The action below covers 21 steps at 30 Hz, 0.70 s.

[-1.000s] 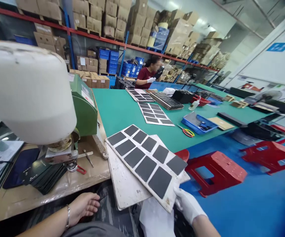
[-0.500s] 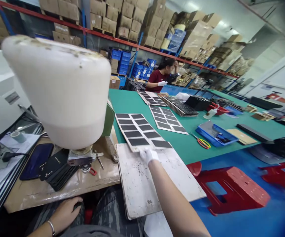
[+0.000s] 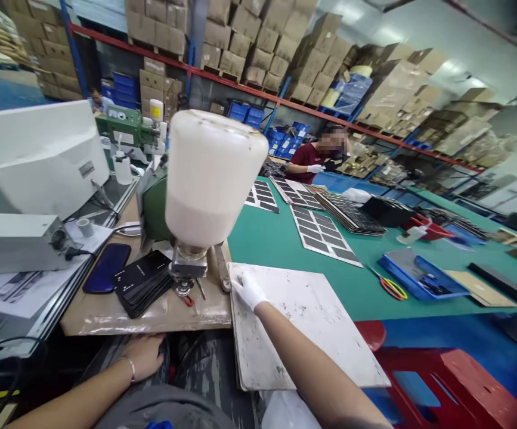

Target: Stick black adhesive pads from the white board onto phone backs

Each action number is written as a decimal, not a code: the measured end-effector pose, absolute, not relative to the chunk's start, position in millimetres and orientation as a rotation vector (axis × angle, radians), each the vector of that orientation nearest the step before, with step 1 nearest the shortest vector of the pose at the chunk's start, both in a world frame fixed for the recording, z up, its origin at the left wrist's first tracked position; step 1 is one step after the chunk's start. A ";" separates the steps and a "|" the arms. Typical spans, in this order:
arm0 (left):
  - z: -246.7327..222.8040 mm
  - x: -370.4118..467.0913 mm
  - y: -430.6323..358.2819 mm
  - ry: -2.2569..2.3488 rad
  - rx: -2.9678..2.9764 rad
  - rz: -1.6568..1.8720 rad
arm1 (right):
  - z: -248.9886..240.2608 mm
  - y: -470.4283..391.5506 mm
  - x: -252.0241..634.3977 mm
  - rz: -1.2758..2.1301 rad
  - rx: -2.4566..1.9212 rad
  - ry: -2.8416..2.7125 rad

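My right hand, in a white glove, lies on the upper left corner of a scuffed white board. Its fingers are apart, touching the surface and holding nothing. Bare and wearing a bracelet, my left hand rests on my thigh with its fingers lying loosely. Beside the white board stands a machine with a large white plastic bottle upside down on its head. Left of that head is a stack of black cards. A panel with black rectangles shows partly behind the bottle.
Another panel of black rectangles lies on the green table. To its right are scissors and a blue tray. A phone lies left of the cards. A red stool stands at lower right. A co-worker sits across the table.
My right hand has left the panel of black rectangles, which now lies farther back behind the bottle, and has come back to the white board's corner. The view has turned left.
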<state>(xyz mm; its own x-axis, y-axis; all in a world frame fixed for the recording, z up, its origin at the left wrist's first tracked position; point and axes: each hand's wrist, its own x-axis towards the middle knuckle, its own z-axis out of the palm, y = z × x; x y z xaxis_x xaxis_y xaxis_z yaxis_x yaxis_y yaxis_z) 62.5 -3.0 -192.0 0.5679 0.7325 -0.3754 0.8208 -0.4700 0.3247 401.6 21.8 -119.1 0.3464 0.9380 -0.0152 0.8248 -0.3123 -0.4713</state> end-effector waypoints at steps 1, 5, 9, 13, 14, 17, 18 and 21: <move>-190.5 64.6 -4.7 1.242 2.357 -0.253 | -123.4 20.8 393.0 0.394 -2.236 -1.599; -186.9 73.9 -5.2 1.194 2.419 -0.320 | -135.2 2.7 369.1 0.324 -2.300 -1.662; -180.8 74.9 -6.1 1.139 2.484 -0.267 | -138.8 -9.5 358.9 0.270 -2.387 -1.668; -169.2 62.3 -18.3 1.103 2.540 -0.107 | -140.8 -11.6 352.8 0.230 -2.440 -1.686; -166.5 58.5 -22.3 1.096 2.546 -0.075 | -141.2 -11.5 351.4 0.223 -2.448 -1.685; -161.0 50.4 -32.8 1.076 2.551 -0.020 | -141.5 -11.5 346.7 0.205 -2.451 -1.683; -160.1 49.0 -35.5 1.069 2.548 -0.020 | -141.3 -11.8 345.1 0.203 -2.446 -1.683; -159.4 47.7 -42.6 1.041 2.524 -0.069 | -139.3 -14.0 340.7 0.204 -2.427 -1.677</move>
